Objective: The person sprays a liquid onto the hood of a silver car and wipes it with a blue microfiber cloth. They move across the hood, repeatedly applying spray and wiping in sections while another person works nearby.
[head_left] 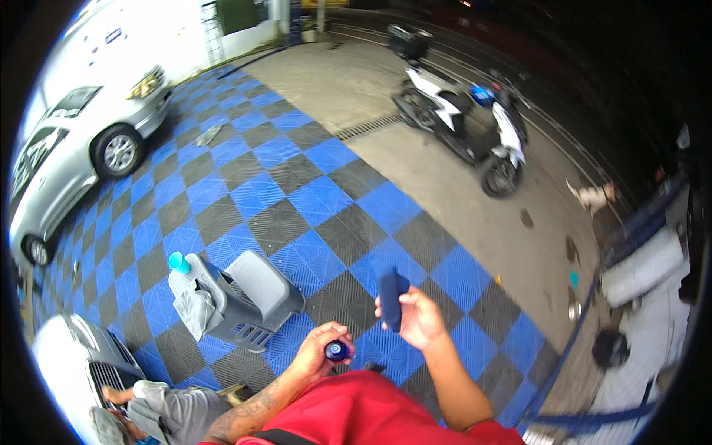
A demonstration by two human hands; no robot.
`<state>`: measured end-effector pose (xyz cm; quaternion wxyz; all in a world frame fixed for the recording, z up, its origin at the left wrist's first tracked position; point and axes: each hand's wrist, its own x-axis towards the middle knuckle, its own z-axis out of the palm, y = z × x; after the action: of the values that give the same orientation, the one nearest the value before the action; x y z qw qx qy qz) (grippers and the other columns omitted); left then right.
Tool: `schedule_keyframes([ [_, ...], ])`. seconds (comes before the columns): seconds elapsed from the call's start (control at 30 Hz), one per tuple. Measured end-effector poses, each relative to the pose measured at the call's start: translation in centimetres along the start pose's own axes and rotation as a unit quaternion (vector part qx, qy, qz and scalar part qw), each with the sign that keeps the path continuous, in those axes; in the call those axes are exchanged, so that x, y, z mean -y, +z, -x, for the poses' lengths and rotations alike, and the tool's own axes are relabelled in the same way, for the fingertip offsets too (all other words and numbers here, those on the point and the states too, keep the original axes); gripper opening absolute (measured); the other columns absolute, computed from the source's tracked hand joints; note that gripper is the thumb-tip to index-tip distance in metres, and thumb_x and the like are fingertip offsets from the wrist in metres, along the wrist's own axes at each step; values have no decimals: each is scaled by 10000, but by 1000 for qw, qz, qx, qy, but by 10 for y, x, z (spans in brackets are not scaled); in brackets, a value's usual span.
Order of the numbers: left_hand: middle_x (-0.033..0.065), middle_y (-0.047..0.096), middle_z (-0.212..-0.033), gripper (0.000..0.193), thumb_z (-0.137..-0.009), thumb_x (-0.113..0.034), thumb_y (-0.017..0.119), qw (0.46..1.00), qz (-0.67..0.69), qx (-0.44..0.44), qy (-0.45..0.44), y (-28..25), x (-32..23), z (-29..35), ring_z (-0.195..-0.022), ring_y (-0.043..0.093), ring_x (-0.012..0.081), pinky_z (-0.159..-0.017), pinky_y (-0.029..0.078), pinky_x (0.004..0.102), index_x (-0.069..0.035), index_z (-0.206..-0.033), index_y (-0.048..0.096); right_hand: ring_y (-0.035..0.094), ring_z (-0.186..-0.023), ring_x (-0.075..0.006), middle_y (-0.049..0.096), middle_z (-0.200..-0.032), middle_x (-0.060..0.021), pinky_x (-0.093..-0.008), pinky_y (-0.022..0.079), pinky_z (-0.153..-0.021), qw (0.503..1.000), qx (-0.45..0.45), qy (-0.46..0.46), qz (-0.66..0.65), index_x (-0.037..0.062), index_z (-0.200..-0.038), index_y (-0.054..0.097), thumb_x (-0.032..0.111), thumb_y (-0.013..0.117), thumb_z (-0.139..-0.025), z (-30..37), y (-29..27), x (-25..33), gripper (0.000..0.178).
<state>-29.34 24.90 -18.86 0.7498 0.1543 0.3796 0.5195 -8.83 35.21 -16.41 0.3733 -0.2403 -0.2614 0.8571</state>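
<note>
Low in front of my red shirt, my left hand (320, 354) is closed around a small dark blue-purple bottle (337, 351). Its round top faces up, and its sides are mostly hidden by my fingers. To the right and a little farther out, my right hand (423, 320) grips a long, flat dark blue pad (389, 295) between thumb and fingers. Motion blurs the pad's upper end, so whether it is foam or cloth is unclear. The two hands are apart, both above the blue and black tiled floor (356, 230).
A grey plastic step stool (259, 278) stands at front left, bearing a turquoise cup (179, 262) and a grey cloth (195, 311). A person (174, 408) crouches by a white car (70, 348). Farther off are a silver car (74, 159), a scooter (460, 122) and a dog (593, 196).
</note>
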Motion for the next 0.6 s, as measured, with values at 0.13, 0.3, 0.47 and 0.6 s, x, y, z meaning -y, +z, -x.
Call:
schedule_keyframes([
  [0.13, 100, 642, -758, 208, -938, -216, 604, 993, 43, -52, 100, -18, -78, -84, -663, 641, 191, -537, 527, 300, -31, -1025, 567, 668, -860, -245, 659, -1037, -159, -366, 555, -644, 988, 72, 121, 64, 14, -1210, 542, 196, 539, -926, -125, 14, 19, 337],
  [0.3, 31, 646, -782, 136, -944, -169, 610, 982, 21, -108, 151, -81, -182, -203, -663, 612, 104, -587, 478, 218, -40, -976, 638, 639, -891, -132, 674, -994, -69, -274, 517, -783, 967, 107, 59, 222, 8, -1126, 616, 124, 641, -911, -309, 30, 13, 246],
  [0.47, 24, 659, -801, 87, -911, -134, 655, 969, 13, -169, 181, -129, -300, -280, -684, 595, 69, -607, 473, 219, -47, -909, 665, 597, -989, -118, 632, -1140, -70, -271, 478, -854, 872, 178, -3, 456, 21, -1215, 581, 91, 650, -877, -479, 63, 43, 352],
  [0.6, 18, 648, -780, 107, -864, -124, 713, 953, 21, -227, 198, -165, -387, -322, -647, 581, 72, -544, 464, 241, -56, -894, 637, 567, -1029, -116, 600, -1167, -63, -274, 482, -873, 886, 240, 51, 394, 26, -1298, 522, 53, 679, -851, -592, 100, 44, 474],
])
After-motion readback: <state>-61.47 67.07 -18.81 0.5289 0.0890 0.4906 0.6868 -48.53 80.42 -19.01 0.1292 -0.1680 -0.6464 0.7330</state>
